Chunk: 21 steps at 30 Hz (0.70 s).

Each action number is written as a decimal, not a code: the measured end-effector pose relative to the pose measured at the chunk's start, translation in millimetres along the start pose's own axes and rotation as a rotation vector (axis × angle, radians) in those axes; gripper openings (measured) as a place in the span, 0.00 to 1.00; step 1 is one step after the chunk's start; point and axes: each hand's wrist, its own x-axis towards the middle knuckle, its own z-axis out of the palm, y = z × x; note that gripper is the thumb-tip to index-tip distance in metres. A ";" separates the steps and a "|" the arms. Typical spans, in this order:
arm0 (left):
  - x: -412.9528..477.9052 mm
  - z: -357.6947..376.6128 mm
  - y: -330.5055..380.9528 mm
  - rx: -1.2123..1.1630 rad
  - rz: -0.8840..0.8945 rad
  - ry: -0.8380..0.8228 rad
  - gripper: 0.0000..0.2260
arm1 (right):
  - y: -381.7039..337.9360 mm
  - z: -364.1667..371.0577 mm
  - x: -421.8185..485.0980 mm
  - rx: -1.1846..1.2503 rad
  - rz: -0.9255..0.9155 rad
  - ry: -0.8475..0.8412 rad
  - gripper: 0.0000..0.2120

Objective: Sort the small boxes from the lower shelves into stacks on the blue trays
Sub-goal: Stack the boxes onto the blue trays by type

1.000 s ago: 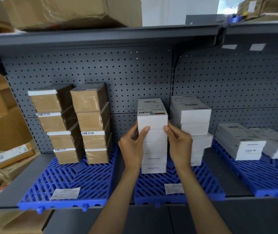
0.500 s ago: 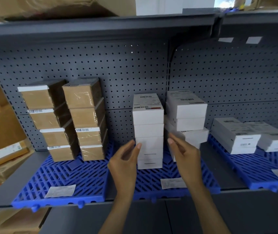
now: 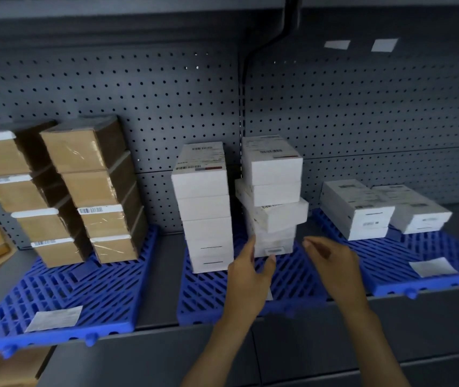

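Both hands empty, fingers loosely spread: left hand point(image 3: 246, 277) and right hand point(image 3: 331, 263) flank the crooked white stack point(image 3: 271, 196) on the middle blue tray point(image 3: 203, 297), beside the straight stack point(image 3: 204, 208).

Both forearms bare — no sleeves, gloves or rings on left hand point(image 3: 246, 277) or right hand point(image 3: 334, 268).

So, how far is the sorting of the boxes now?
Done: brown boxes stand in two stacks on the left blue tray, and a straight white stack stands on the middle tray. In hand: nothing; the left hand and right hand are open before the crooked white stack. Left: probably squaring that stack. The lower shelves are out of view.
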 end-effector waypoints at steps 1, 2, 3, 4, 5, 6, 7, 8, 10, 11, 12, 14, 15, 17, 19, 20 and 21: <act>5.2 4.9 -1.1 0.002 -0.013 0.002 0.26 | 2.3 1.2 3.7 0.021 0.015 -0.028 0.10; 10.8 9.4 -2.5 0.009 -0.024 0.011 0.29 | 4.0 3.2 7.6 0.050 0.026 -0.055 0.10; 16.6 13.0 -3.7 0.027 -0.031 0.026 0.32 | 6.0 6.0 11.4 0.075 0.026 -0.080 0.11; 23.0 16.2 -5.9 0.048 -0.043 0.040 0.34 | 8.0 9.7 15.2 0.093 0.016 -0.102 0.10; 29.7 18.6 -7.6 0.065 -0.059 0.052 0.36 | 10.0 13.5 19.1 0.110 0.004 -0.126 0.10; 36.5 20.5 -10.1 0.074 -0.072 0.064 0.37 | 12.2 16.9 23.3 0.126 -0.008 -0.154 0.10; 43.1 22.1 -13.0 0.081 -0.076 0.074 0.37 | 14.7 20.1 27.4 0.137 -0.017 -0.189 0.10; 48.6 23.6 -14.7 0.084 -0.073 0.079 0.37 | 18.0 23.2 31.4 0.141 -0.020 -0.227 0.09; 56.6 26.3 -16.9 0.092 -0.065 0.089 0.36 | 25.2 28.7 37.5 0.134 -0.013 -0.281 0.07; 59.5 27.4 -17.7 0.093 -0.059 0.093 0.35 | 28.8 30.8 39.5 0.131 -0.007 -0.291 0.06; 62.1 28.4 -18.4 0.088 -0.054 0.099 0.35 | 31.6 32.3 41.0 0.131 -0.001 -0.292 0.06; 65.8 30.1 -20.9 0.081 -0.053 0.113 0.36 | 36.2 33.7 42.2 0.139 0.000 -0.288 0.06; 67.6 30.8 -22.4 0.082 -0.053 0.123 0.36 | 38.1 34.0 43.0 0.148 -0.001 -0.286 0.06; 70.6 30.8 -26.3 0.108 -0.042 0.146 0.36 | 41.4 34.0 44.6 0.168 -0.010 -0.289 0.06; 73.0 29.7 -29.0 0.147 -0.028 0.158 0.36 | 43.0 33.6 45.5 0.189 -0.023 -0.296 0.06; 74.4 29.2 -30.3 0.167 -0.021 0.160 0.36 | 43.7 33.8 45.7 0.191 -0.030 -0.296 0.06; 75.3 28.8 -30.8 0.187 -0.010 0.162 0.36 | 44.1 34.1 45.5 0.187 -0.037 -0.293 0.06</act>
